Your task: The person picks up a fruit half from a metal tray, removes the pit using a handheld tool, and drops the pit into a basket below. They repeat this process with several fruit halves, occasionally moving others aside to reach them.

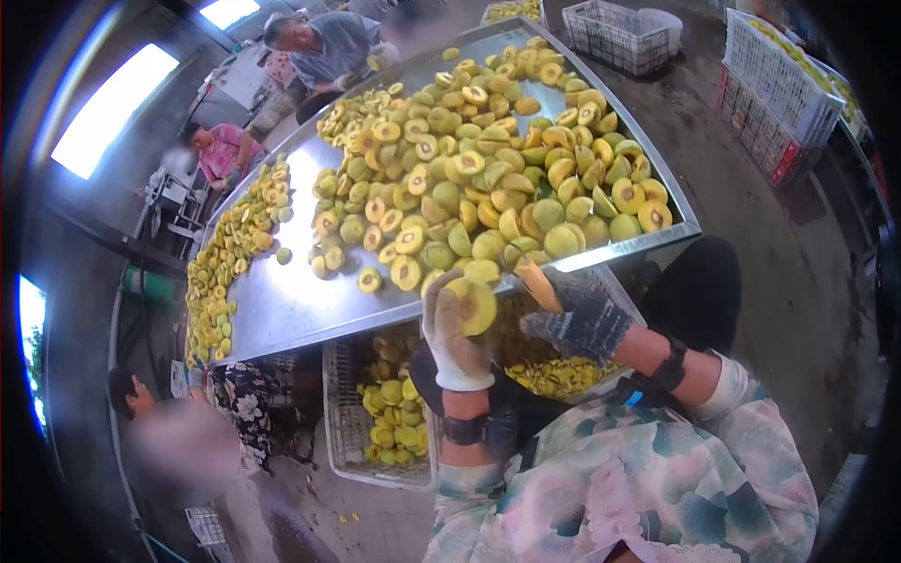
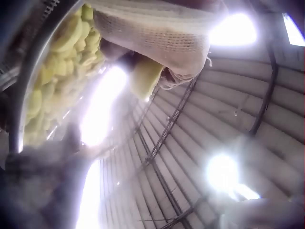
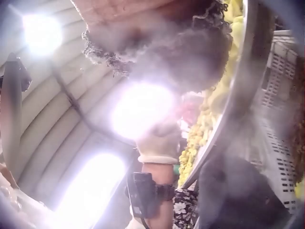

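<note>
In the head view my left hand [image 1: 457,342], in a white glove, grips a yellow-green peach half [image 1: 479,308] with its cut face showing. The left wrist view shows that peach half [image 2: 145,78] beneath the gloved fingers. Just to the right, my right hand [image 1: 589,317], in a grey knit glove, holds a tool by its orange-brown handle [image 1: 538,284]; its working end is hard to make out. Both hands are at the near edge of a metal table [image 1: 310,340]. Heaped on it are many halved peaches [image 1: 441,202], some with brown centres.
Below the hands stand a white crate [image 1: 338,441] of yellow fruit pieces and another holding yellow scraps [image 1: 563,375]. More crates [image 1: 615,38] and stacked crates [image 1: 765,103] are at the right. Other people [image 1: 328,52] work around the table's far and left sides.
</note>
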`<state>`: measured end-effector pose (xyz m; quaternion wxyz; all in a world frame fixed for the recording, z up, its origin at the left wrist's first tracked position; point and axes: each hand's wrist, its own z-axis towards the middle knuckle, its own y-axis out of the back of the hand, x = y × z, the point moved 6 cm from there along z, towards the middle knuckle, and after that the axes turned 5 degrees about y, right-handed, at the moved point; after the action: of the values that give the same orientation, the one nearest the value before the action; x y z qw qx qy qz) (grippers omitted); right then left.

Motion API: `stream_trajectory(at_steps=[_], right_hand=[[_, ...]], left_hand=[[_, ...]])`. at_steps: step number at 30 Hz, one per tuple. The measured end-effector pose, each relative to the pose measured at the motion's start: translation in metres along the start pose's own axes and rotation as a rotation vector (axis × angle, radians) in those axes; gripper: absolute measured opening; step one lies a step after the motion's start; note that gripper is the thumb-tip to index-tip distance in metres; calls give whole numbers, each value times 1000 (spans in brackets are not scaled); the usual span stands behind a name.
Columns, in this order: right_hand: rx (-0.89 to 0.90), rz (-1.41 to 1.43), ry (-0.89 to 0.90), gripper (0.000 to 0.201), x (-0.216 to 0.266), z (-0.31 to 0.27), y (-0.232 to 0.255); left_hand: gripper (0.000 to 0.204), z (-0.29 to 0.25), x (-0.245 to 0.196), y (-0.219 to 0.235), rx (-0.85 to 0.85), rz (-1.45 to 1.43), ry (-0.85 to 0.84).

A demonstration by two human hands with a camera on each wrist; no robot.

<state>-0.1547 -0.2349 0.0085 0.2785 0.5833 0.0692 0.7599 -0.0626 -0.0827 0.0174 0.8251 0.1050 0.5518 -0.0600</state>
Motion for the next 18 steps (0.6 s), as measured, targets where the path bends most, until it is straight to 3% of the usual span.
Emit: stream_trajectory(at_steps=[1, 3, 5, 7, 9, 11, 12, 14, 15, 17, 18], right_hand=[[3, -1, -11, 52, 1, 0, -1], [-33, 65, 68, 51, 11, 1, 2], [-35, 19, 57, 49, 16, -1, 3], [-75, 172, 32, 46, 16, -3, 1], [-69, 105, -21, 42, 10, -7, -4], [-219, 52, 117, 38, 0, -15, -11], [-217, 53, 115, 38, 3, -17, -9], [106, -245, 232, 36, 18, -20, -19], [104, -246, 228, 36, 16, -25, -19], [110, 105, 17, 36, -4, -39, -19], [75, 250, -49, 36, -10, -42, -14]], left_hand=[[41, -11, 2, -14, 33, -451, 387], [52, -20, 7, -21, 34, -425, 410], [57, -23, 6, -25, 116, -214, 239], [59, -28, 0, -30, 164, -125, 218], [58, -37, 0, -38, 102, -26, 173], [55, -45, 9, -46, 80, -85, 176], [53, -48, 6, -48, 65, 17, 119], [52, -48, 3, -50, 57, 119, 59], [51, -47, 13, -49, 52, -76, 199], [50, -50, 33, -53, 35, -466, 477], [53, -49, 32, -54, 21, -632, 522]])
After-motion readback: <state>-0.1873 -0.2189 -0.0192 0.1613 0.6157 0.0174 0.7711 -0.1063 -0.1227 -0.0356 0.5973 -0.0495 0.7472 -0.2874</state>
